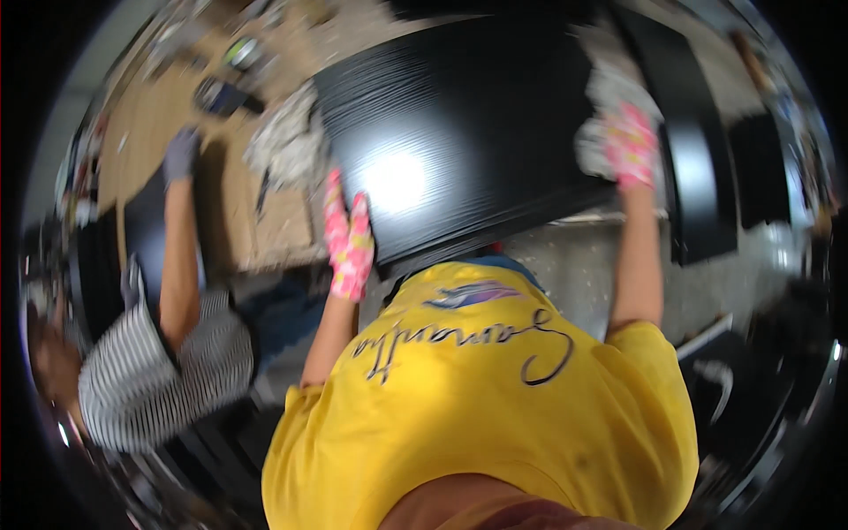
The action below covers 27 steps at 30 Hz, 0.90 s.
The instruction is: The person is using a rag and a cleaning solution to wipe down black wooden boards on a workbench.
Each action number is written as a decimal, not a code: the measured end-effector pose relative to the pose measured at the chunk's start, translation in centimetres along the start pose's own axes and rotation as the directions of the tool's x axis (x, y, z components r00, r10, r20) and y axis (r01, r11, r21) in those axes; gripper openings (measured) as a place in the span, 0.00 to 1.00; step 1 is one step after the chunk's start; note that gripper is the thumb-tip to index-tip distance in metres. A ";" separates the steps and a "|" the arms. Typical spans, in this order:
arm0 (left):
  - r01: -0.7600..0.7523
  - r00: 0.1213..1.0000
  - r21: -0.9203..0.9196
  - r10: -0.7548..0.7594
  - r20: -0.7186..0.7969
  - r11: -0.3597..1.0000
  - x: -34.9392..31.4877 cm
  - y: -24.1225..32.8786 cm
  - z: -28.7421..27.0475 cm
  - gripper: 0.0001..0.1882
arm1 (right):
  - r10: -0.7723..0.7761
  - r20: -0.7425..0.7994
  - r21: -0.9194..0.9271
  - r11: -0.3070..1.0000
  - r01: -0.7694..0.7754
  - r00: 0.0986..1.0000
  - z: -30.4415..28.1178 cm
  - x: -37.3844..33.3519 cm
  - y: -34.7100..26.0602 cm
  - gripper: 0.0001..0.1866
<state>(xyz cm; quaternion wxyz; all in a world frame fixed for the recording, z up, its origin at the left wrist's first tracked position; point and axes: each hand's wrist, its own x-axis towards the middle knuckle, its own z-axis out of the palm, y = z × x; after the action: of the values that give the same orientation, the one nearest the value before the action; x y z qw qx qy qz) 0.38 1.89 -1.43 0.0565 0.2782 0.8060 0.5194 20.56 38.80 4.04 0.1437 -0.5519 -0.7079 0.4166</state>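
A glossy black wood-grained panel [495, 115] lies in front of me, with a bright light reflected on it. My left hand [351, 247], in a pink glove with yellow patches, is at the panel's near left edge. Its fingers point away from me, spread apart, and no object shows in them. At the panel's right edge, my right hand [630, 148], gloved the same way, holds a crumpled white rag [599, 132]. Motion blurs its fingers. Another crumpled whitish cloth [290, 141] sits beside the panel's left edge.
To the left, a co-worker in a striped shirt [159, 371] reaches a grey-gloved hand [182, 155] over the brown work table [132, 150]. A dark container [218, 95] and a green-topped can [243, 55] stand there. More black panels [693, 168] stand at the right.
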 end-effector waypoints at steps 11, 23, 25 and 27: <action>0.106 0.922 0.076 -0.070 -0.381 0.991 20.0 -4.7 -3.3 0.57 | -0.759 0.641 -0.088 0.076 0.993 0.115 17.0 -16.9 -6.4 0.29; -0.213 0.892 0.108 0.239 -0.384 0.971 28.5 -4.4 -0.9 0.40 | -0.649 -0.094 -0.614 0.634 0.469 0.755 2.8 -6.7 2.3 0.22; -0.396 0.835 0.138 0.418 -0.359 0.908 28.1 -1.7 -0.6 0.43 | -0.664 -0.169 -0.535 0.682 0.498 0.729 1.8 -5.4 3.0 0.17; -0.560 0.755 0.234 0.606 -0.252 0.795 24.1 5.5 1.6 0.42 | -0.611 -0.250 -0.560 0.724 0.402 0.751 0.1 -3.2 4.0 0.17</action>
<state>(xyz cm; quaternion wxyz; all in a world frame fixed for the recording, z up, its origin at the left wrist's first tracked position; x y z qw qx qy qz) -17.06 17.08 7.38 -0.2574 0.4329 0.7124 0.4887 24.25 36.06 1.75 0.2638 -0.4243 -0.8651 0.0455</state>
